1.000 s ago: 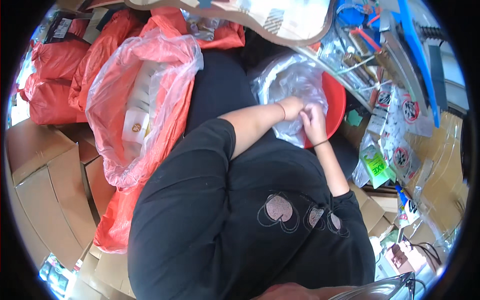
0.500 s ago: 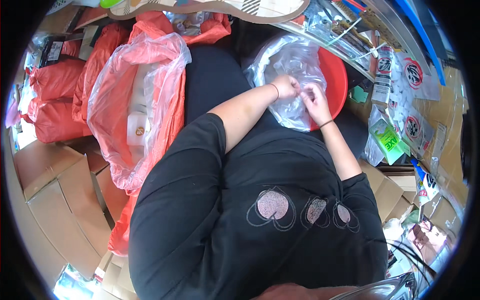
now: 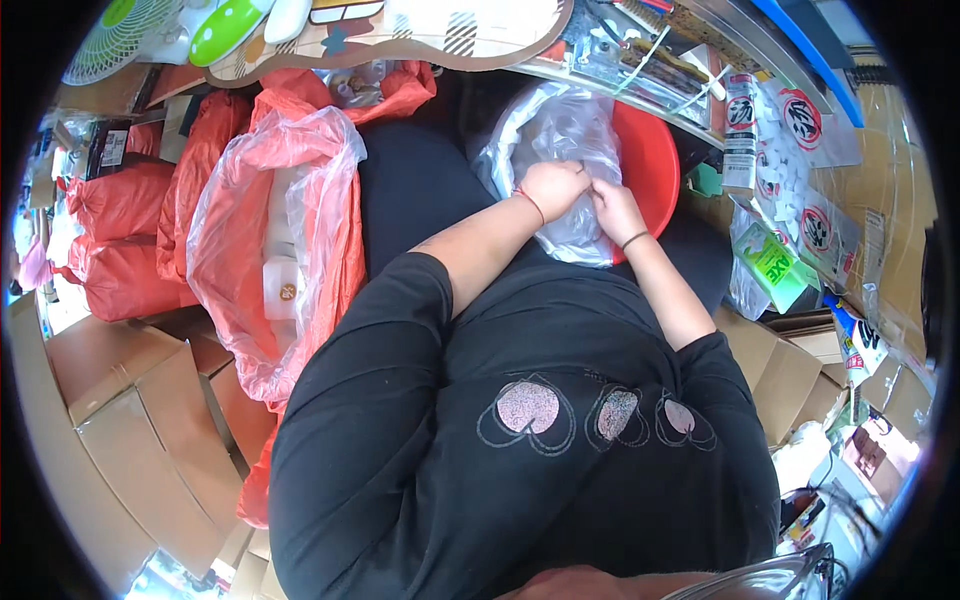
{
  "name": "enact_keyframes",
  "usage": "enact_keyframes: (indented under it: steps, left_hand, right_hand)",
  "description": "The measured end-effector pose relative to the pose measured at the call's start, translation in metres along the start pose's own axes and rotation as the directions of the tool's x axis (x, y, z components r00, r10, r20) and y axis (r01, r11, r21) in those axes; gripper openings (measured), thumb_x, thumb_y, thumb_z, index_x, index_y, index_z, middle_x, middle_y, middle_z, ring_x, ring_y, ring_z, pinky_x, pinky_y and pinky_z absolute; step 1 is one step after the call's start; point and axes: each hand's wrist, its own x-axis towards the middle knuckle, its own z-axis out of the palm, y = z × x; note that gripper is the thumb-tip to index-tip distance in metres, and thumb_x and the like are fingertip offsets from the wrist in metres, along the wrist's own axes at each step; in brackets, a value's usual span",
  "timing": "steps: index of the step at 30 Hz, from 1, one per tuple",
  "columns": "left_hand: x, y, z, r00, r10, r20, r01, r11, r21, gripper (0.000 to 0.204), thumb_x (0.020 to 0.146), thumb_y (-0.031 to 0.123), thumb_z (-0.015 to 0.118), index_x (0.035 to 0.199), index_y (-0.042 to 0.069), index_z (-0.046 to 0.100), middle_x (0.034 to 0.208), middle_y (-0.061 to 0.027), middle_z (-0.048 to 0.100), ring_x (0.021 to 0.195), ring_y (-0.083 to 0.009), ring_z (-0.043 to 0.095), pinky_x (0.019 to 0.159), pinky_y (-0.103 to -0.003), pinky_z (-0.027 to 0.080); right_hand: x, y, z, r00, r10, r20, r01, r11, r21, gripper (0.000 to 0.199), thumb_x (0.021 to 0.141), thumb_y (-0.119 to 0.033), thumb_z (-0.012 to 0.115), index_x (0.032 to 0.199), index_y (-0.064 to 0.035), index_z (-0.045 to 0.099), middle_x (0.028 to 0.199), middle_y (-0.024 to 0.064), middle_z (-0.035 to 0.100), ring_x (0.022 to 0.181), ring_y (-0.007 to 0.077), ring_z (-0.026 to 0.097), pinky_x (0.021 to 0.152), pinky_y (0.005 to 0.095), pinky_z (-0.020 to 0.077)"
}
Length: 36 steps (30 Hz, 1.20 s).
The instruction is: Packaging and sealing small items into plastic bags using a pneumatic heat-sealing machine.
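Observation:
A red tub (image 3: 652, 165) stands beyond my lap with a clear plastic bag (image 3: 570, 125) lining or lying over its left side. Above the bag, my left hand (image 3: 556, 190) is closed with its fingers curled in. Close beside it my right hand (image 3: 617, 212) is closed as well, thumb and fingers pressed together. Whatever lies in their fingers is too small or hidden to name. To the left, a red bag (image 3: 345, 235) with a clear inner liner (image 3: 225, 225) gapes wide, and whitish translucent packets (image 3: 281, 289) lie inside it.
Stuffed red bags (image 3: 125, 195) and cardboard boxes (image 3: 130, 375) crowd the left. A table with a patterned mat (image 3: 420, 38) runs along the far side, carrying a green-and-white object (image 3: 228, 30). On the right are clear printed packaging (image 3: 815, 225), a green packet (image 3: 772, 268) and more boxes (image 3: 765, 375).
My hands have drawn closer together over the clear bag, and both are more tightly closed. The view has shifted a little, showing more of the table's far left.

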Motion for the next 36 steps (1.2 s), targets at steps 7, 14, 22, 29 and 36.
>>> enact_keyframes:
  steps: [7, 14, 22, 29, 36]
  left_hand:
    - [0.012, 0.010, 0.000, 0.997, -0.028, 0.076, 0.033, 0.997, -0.064, 0.018, 0.086, 0.019, 0.057, 0.083, 0.009, 0.072, 0.094, -0.0116, 0.071, 0.087, -0.0307, 0.072, 0.070, -0.044, 0.058]
    - [0.011, 0.037, -0.010, 0.874, 0.018, 0.485, 0.032, 0.995, -0.094, 0.016, 0.082, 0.019, 0.061, 0.086, 0.013, 0.075, 0.091, -0.0140, 0.073, 0.086, -0.0336, 0.070, 0.078, -0.047, 0.055]
    - [-0.003, 0.077, -0.058, 0.971, 0.021, 0.239, 0.151, 0.719, -0.678, 0.023, 0.093, 0.029, 0.065, 0.094, 0.007, 0.070, 0.085, -0.0124, 0.069, 0.079, -0.0245, 0.067, 0.072, -0.038, 0.052]
    - [0.010, 0.064, -0.062, 0.738, -0.673, -0.051, 0.316, 0.411, -0.855, 0.060, 0.104, 0.038, 0.050, 0.149, 0.001, 0.035, 0.140, -0.0180, 0.051, 0.125, -0.0268, 0.056, 0.102, -0.037, 0.048]
    - [0.021, 0.237, -0.101, 0.774, 0.267, 0.574, 0.284, 0.665, -0.691, 0.047, 0.104, 0.042, 0.051, 0.122, 0.002, 0.066, 0.120, -0.0125, 0.069, 0.115, -0.0210, 0.060, 0.102, -0.037, 0.044]
  right_hand:
    - [-0.008, -0.016, -0.018, 0.986, -0.123, -0.110, 0.051, 0.862, -0.504, 0.021, 0.090, -0.013, 0.051, 0.102, -0.0103, 0.069, 0.099, 0.0111, 0.071, 0.096, 0.0328, 0.067, 0.078, 0.0430, 0.0547]
    - [-0.003, 0.002, -0.021, 0.998, 0.018, 0.054, 0.004, 0.926, -0.377, 0.023, 0.086, -0.009, 0.054, 0.105, -0.0087, 0.068, 0.106, 0.0121, 0.070, 0.107, 0.0322, 0.065, 0.090, 0.0438, 0.0526]
    - [-0.086, -0.031, -0.055, 0.946, -0.143, 0.291, 0.217, 0.946, -0.242, 0.034, 0.070, -0.009, 0.065, 0.104, -0.0095, 0.069, 0.091, 0.0180, 0.071, 0.089, 0.0380, 0.068, 0.081, 0.0473, 0.0543]
    - [-0.168, -0.081, -0.237, 0.851, -0.423, 0.311, 0.504, 0.824, -0.258, 0.024, 0.063, -0.011, 0.067, 0.086, -0.0136, 0.068, 0.073, 0.0097, 0.066, 0.073, 0.0339, 0.065, 0.067, 0.0450, 0.0502]
    - [-0.243, -0.069, -0.400, 0.664, -0.674, -0.325, 0.728, 0.682, 0.073, 0.035, 0.081, -0.036, 0.062, 0.094, -0.0050, 0.070, 0.093, 0.0075, 0.072, 0.089, 0.0323, 0.066, 0.081, 0.0404, 0.0492]
